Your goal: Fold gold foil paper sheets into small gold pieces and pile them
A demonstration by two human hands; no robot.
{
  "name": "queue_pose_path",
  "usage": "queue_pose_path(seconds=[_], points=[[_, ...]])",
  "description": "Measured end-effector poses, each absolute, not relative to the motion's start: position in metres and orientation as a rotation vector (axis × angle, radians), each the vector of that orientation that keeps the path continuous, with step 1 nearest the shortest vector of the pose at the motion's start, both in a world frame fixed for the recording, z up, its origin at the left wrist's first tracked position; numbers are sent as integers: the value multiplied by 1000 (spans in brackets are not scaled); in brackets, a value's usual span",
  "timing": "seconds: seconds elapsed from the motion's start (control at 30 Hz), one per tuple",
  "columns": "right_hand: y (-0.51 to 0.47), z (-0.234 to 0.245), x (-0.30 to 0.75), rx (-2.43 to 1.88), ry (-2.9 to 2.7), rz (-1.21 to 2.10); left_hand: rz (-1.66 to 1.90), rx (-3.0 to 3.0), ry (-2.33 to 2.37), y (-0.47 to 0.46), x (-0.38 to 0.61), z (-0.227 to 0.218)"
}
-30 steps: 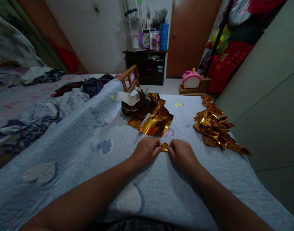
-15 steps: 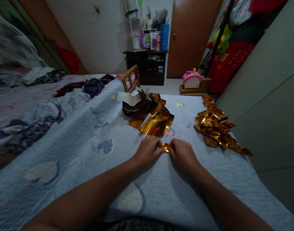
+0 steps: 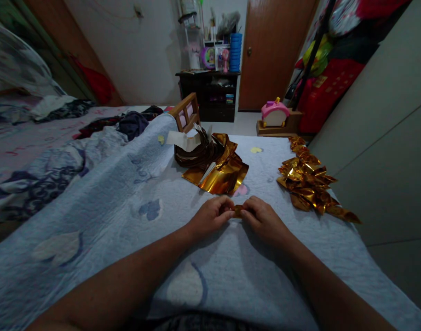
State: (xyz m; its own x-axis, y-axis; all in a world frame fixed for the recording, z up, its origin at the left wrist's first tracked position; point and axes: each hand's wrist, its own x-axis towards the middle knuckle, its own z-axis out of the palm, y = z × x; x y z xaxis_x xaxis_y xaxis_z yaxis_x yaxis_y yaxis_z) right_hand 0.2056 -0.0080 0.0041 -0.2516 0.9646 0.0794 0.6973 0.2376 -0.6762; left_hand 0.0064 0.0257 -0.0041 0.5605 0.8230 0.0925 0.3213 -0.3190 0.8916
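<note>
A small piece of gold foil paper (image 3: pixel 238 211) is pinched between my two hands, low over the bed. My left hand (image 3: pixel 213 214) is closed on its left end, thumb and fingers together. On the right end, my right hand (image 3: pixel 262 216) grips in the same way. Most of the piece is covered by my fingers, so its exact folds are hard to see. Just beyond my hands lies a stack of gold foil sheets (image 3: pixel 222 177), with its brown bundle (image 3: pixel 196 154) behind. Off to the right sits a pile of folded gold foil pieces (image 3: pixel 308 179).
A light blue quilt (image 3: pixel 127 248) with heart prints covers the bed. Crumpled clothes (image 3: pixel 132 125) lie at the left. Past the bed's far end are a wooden rail (image 3: pixel 185 112), a dark cabinet (image 3: pixel 208 99) and a pink toy (image 3: pixel 275 114). A pale cupboard (image 3: pixel 379 151) borders the right side.
The foil piece between my hands now shows a narrower, darker strip instead of a bright peaked shape. My fingers have shifted slightly around it. The piles stay put.
</note>
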Motion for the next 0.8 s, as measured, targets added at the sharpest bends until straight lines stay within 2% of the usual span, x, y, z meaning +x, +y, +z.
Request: queue_pose_path(seconds=[0.47,0.8], points=[[-10,11,203,-1405,-1847,1128,571,1802,865,26,-3,-9],[-11,12,205,-1324,-1825,1219,560,1732,814,25,-3,-1]])
